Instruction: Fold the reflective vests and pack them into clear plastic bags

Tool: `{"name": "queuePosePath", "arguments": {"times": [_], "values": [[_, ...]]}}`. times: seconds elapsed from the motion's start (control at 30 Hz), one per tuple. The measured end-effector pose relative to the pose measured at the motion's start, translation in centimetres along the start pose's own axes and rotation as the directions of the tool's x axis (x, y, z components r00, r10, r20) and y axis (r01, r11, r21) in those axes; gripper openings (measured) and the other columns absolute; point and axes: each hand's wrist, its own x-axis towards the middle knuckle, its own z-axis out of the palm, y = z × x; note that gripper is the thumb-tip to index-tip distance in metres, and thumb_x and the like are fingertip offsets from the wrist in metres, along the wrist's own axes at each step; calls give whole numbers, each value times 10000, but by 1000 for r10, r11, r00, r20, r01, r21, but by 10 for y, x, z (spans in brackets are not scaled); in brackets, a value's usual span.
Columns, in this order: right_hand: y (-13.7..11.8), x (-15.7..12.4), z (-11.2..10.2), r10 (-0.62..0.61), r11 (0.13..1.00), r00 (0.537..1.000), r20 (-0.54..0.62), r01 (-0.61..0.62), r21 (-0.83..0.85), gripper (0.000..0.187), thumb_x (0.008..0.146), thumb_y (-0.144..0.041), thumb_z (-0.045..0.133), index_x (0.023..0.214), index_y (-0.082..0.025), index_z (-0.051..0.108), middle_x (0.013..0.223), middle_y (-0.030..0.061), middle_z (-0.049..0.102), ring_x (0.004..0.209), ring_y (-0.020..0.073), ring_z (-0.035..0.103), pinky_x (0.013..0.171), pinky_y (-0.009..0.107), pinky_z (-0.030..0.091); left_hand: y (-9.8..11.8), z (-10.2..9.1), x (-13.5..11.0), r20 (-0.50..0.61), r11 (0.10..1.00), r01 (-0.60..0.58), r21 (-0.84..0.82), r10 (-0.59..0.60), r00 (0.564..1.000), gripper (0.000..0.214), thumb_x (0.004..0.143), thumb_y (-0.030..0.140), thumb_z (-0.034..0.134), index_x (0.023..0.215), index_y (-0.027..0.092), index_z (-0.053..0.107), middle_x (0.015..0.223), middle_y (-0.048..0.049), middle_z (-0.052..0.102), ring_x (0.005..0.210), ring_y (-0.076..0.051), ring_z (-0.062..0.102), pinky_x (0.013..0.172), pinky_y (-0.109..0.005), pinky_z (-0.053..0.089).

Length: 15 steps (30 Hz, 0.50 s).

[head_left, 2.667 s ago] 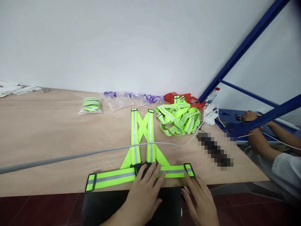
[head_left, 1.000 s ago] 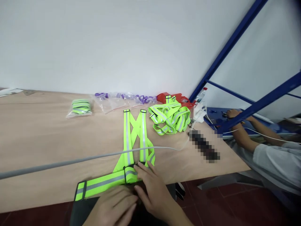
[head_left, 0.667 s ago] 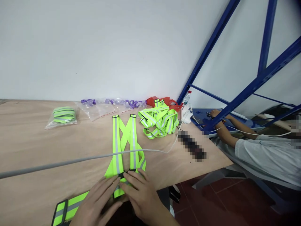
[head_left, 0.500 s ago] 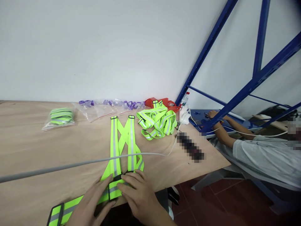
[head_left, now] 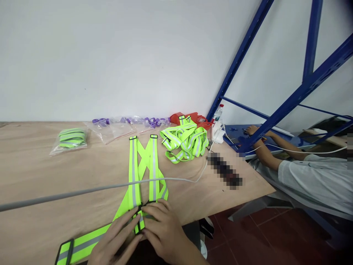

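Your strap vest [head_left: 134,169] lies on the table [head_left: 41,173], running from the middle of the frame down to the bottom centre, with two upright straps over a crossed pair and a waist strap [head_left: 89,243] reaching to the lower left. At the bottom centre, your left hand [head_left: 117,235] and right hand [head_left: 164,230] meet from either side at a short folded strap end [head_left: 140,224], fingers bent over it and thumbs below, so both appear to be grasping it; how hard they press you cannot tell from here. The vest should be light and limp, likely woven tape that creases easily and won't break, though the smooth silver stripe may slide a little under the fingers. The black plastic buckle [head_left: 71,250] at the lower left looks stiff, so it would make a firm place to hold, while the soft tape is best pinched flat by both edges close to the fold, where it cannot spring open. Mind the grey cable [head_left: 91,190] that crosses over the upright straps at mid-frame: it could snag the vest if you lift it. A tangled heap of similar straps [head_left: 186,143] lies right of centre, near the vest, and a bagged strap bundle [head_left: 72,138] lies farther left.
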Motion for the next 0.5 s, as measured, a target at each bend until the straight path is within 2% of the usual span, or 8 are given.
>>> {"name": "queuePosePath", "arguments": {"times": [0.2,0.3,0.5], "values": [[-1,1,-4,4,1000,999,38,-3,-7,116,1000,-286,601,932,-239,682,1237,2,714,1157,163,606,1079,346,428,-6,-9,-1,81,998,-62,29,60,995,372,1008,376,586,1375,387,645,1274,-2,737,1102,-191,743,931,-212,600],[-1,2,-7,9,1000,998,64,-8,-20,85,999,-263,600,993,-248,684,1209,-1,720,1155,156,607,1087,334,426,-8,-14,1,89,993,-105,50,101,991,372,1017,349,573,1384,366,638,1244,-12,745,1076,-173,751,930,-192,590],[-1,3,-10,-2,999,998,65,4,-35,150,1018,-298,583,1129,-268,679,1209,3,725,1143,155,622,1064,332,432,-14,-26,4,106,974,-204,97,194,975,341,1030,345,544,1351,325,658,1210,-35,750,1078,-174,752,918,-188,584]]}}
